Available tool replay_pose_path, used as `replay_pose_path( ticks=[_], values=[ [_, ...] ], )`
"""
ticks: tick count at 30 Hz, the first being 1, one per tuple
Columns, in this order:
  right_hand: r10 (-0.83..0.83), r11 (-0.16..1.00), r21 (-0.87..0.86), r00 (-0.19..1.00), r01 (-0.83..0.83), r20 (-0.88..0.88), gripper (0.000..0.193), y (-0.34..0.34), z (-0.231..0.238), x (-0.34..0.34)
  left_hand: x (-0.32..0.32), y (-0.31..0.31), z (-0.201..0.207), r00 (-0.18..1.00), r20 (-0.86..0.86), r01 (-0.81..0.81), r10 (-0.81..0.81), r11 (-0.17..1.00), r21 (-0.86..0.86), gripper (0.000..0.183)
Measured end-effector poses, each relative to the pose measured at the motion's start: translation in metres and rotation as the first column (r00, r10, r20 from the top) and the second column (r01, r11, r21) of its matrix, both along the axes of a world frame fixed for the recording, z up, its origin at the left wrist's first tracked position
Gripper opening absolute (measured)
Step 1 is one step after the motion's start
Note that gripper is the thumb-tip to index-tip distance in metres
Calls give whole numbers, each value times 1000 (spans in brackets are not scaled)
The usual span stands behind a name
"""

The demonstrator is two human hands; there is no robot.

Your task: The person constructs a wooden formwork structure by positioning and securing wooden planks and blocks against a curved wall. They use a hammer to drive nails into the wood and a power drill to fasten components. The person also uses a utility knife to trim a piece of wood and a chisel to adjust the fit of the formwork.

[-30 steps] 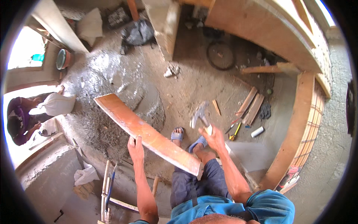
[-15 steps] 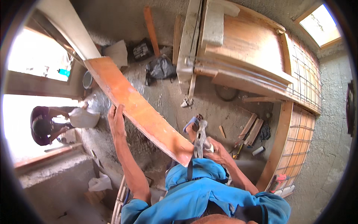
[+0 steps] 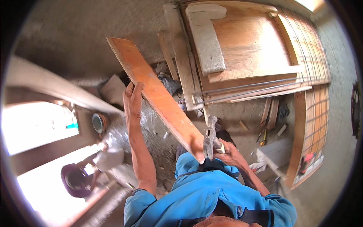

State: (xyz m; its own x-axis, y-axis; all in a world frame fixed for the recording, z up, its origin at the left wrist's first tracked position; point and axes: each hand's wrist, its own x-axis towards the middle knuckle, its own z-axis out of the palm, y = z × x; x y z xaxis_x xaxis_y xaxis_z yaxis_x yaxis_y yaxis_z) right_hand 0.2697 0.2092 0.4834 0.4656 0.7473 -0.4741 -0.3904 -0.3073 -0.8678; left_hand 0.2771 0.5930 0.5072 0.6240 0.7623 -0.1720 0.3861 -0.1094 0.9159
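Observation:
A long orange-brown wooden plank (image 3: 159,96) runs slanted from upper left down to centre. My left hand (image 3: 132,99) grips its left edge about midway along, arm stretched up. Down at the plank's near end, my right hand (image 3: 227,149) holds a claw hammer (image 3: 210,138) by its pale handle, metal head upward, and also presses against that end. My blue shirt fills the lower middle.
Plywood sheets and boards (image 3: 242,49) lean at upper right with steel bars (image 3: 245,89) across them. A wire mesh panel (image 3: 314,109) stands at right. A person in a dark hat (image 3: 75,179) crouches lower left beside a white sack (image 3: 109,157). Rubble and a bucket (image 3: 99,123) lie on the floor.
The plank has swung up steeper and higher. My left arm has stretched further upward with it, and the view has tilted up toward the leaning boards. The hammer stays at the plank's near end.

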Motion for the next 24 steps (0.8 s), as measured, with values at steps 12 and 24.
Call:
replay_pose_path(
  ticks=[12, 24],
  values=[
    [-652, 755, -240, 737, 610, -177, 47, 144, 8, -54, 152, 69, -59, 906, -202, 408, -372, 894, 184, 42],
    [-911, 413, -90, 409, 906, -62, 53, 227, -65, -77, 206, 89, -105, 839, -233, 530, -492, 835, 146, 44]
  ],
)
